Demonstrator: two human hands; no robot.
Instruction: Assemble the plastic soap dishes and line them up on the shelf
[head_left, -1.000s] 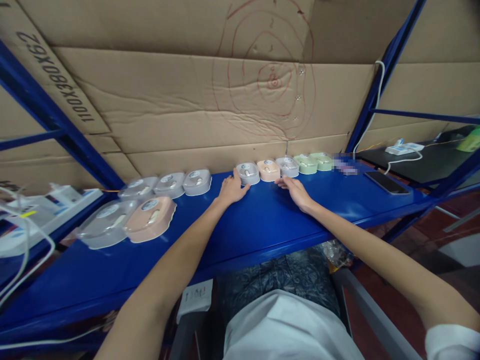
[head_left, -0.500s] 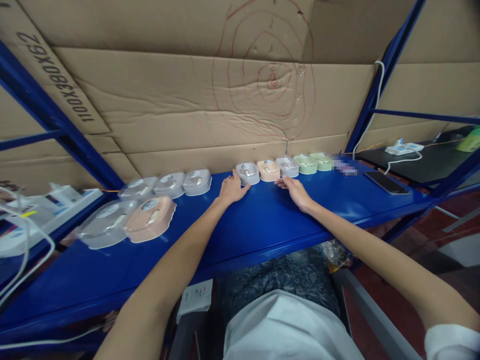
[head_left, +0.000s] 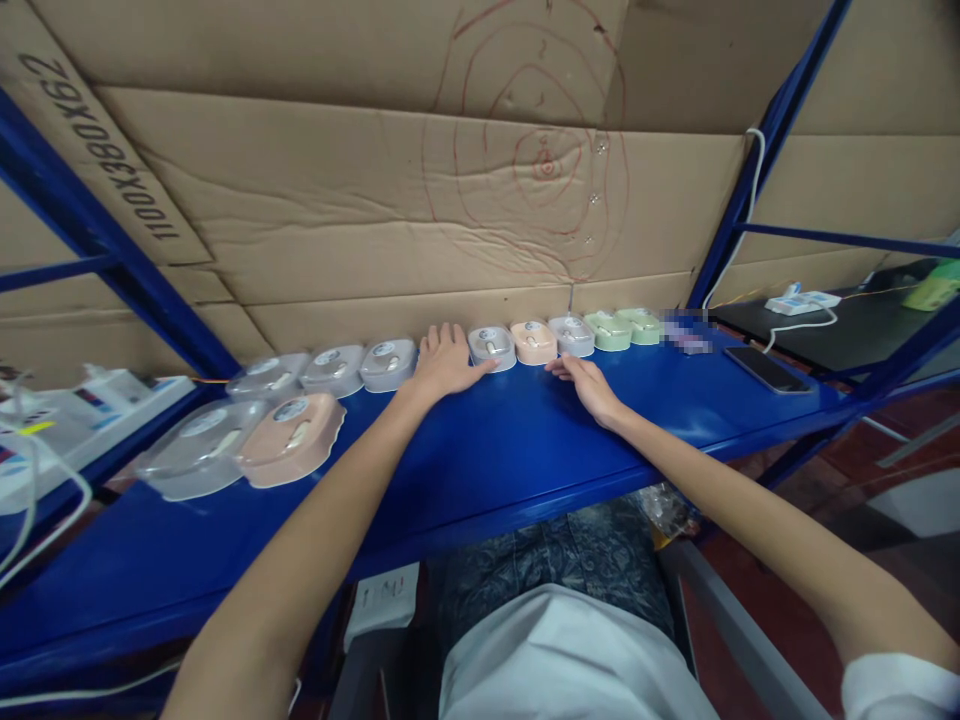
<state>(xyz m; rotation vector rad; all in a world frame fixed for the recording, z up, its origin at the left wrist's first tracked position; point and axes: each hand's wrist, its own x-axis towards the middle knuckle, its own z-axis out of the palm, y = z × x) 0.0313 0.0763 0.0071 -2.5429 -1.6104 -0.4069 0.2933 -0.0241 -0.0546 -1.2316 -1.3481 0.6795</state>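
We see both hands flat and open on the blue shelf, holding nothing. Our left hand sits in the gap between the grey case on its left and the white case on its right, thumb tip touching or just beside the white case's near edge. Our right hand lies just in front of the peach case and the pale case, fingertips close to them, contact unclear. The cases run in one row, left to right, along the cardboard wall, so no room behind them. Green cases follow further right, then a phone well apart. Two bigger cases, clear and pink, sit far left. The near shelf strip is bare.
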